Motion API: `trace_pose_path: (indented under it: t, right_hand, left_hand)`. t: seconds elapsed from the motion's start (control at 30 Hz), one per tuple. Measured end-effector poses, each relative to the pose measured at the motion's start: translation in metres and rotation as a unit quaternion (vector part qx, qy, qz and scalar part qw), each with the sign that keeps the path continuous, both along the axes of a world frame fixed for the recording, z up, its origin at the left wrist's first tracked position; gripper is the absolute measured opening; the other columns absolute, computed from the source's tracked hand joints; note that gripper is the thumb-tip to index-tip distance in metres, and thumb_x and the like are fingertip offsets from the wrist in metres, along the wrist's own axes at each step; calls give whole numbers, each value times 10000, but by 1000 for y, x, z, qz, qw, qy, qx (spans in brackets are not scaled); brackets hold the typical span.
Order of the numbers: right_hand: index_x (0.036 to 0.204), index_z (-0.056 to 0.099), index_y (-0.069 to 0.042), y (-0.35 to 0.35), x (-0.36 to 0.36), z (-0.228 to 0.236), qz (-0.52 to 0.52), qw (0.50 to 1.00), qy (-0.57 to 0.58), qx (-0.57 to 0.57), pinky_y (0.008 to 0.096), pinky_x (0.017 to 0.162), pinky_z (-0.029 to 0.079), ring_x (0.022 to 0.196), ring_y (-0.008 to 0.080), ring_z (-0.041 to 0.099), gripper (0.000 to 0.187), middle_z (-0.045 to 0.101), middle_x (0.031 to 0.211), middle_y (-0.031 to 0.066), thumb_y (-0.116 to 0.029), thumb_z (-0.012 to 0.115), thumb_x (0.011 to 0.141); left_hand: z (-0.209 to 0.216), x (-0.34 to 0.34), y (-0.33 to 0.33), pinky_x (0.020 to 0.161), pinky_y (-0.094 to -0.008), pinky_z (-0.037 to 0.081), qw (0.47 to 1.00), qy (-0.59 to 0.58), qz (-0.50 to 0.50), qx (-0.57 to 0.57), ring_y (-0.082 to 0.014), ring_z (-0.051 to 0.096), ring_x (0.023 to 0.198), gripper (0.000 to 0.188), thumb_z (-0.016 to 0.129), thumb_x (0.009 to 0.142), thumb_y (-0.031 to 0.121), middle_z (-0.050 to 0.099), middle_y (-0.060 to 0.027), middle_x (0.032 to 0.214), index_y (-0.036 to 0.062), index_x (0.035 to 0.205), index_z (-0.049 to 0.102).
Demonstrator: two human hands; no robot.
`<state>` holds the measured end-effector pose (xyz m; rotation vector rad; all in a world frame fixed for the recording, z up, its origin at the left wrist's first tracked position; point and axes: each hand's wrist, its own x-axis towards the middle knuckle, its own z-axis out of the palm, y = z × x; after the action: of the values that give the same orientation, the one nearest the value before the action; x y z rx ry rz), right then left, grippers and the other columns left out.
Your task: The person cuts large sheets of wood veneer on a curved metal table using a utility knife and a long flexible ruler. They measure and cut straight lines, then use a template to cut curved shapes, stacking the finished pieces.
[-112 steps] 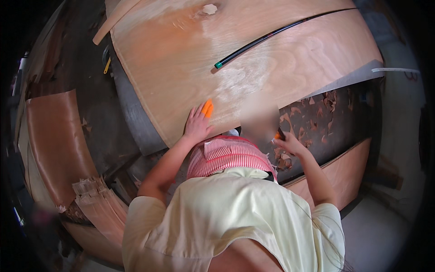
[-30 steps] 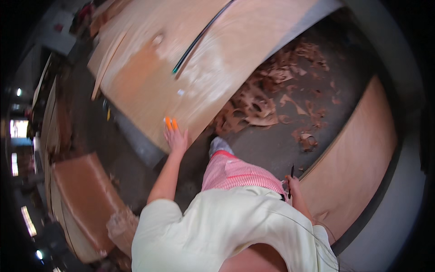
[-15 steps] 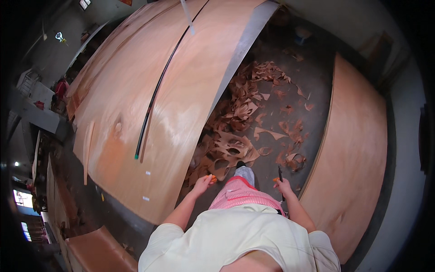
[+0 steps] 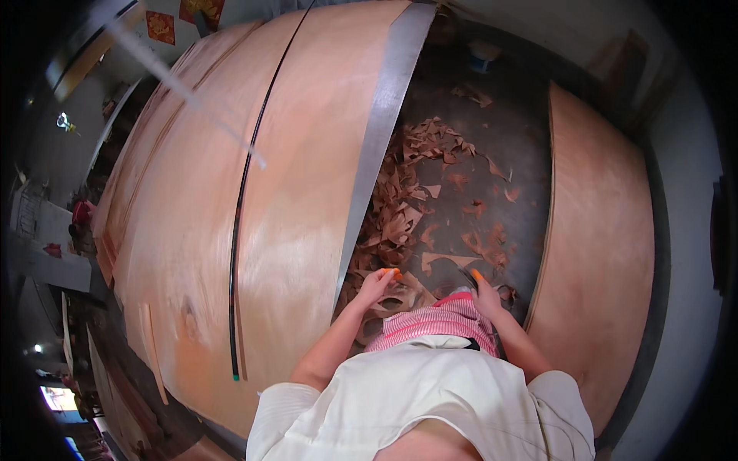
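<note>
My left hand (image 4: 375, 287) is in front of my body, beside the edge of the large plywood-covered table. Its fingers are drawn together, with orange covering the fingertips; whether anything is pinched between them is hidden. Close by on the right, my right hand (image 4: 486, 295) has orange on a fingertip too. Its fingers are closed around a thin dark tool (image 4: 467, 274), mostly hidden, whose kind I cannot make out. Beyond both hands, a heap of brown sheet offcuts (image 4: 400, 207) with curved cutouts lies on the floor.
The plywood table (image 4: 300, 192) with a metal edge strip (image 4: 384, 115) runs along my left, carrying a long black rod (image 4: 234, 284) and a thin wooden strip (image 4: 152, 349). A second plywood board (image 4: 596, 253) stands at my right. Further off on the floor is a bucket (image 4: 483, 58).
I have moved forward along the gap between the boards, and the view has turned somewhat. Both hands have risen ahead of my body and come closer together. The dark tool stays in my right hand.
</note>
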<state>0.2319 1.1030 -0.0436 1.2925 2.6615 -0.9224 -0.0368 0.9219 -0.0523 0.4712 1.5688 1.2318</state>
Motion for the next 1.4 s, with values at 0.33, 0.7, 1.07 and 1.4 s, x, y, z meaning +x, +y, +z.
trace_pose_path:
  t: [0.33,0.7,1.07,1.4]
  right_hand:
    - [1262,347,-129,134,-326,18,289,952,94,46,402,632,453,789,311,564,566,556,887,150,-75,501,720]
    - [1193,378,-91,223,-455,-3,485,848,212,-21,382,563,457,679,317,571,481,552,837,132,-119,515,733]
    - [688,518,-38,355,-651,-9,-65,866,225,-441,263,398,303,416,112,387,324,429,498,1,-341,575,788]
    - [674,508,-51,340,-573,1,-55,846,254,-466,270,405,265,417,110,370,265,413,514,-7,-270,584,800]
  left_hand:
    - [-2,-74,36,783,-301,441,946,-192,258,-36,-179,573,936,538,324,881,489,573,-101,1081,44,1130,497]
    - [2,-112,66,768,-331,496,546,-377,740,113,-234,567,949,623,389,823,554,566,-137,1070,10,1114,479]
    - [-24,-98,45,829,-293,473,430,-199,851,225,-202,563,950,342,463,878,287,575,-94,1050,3,1064,497]
    - [-20,-37,21,831,-304,471,416,-134,870,230,-206,553,966,335,449,886,267,568,-97,1060,4,1090,487]
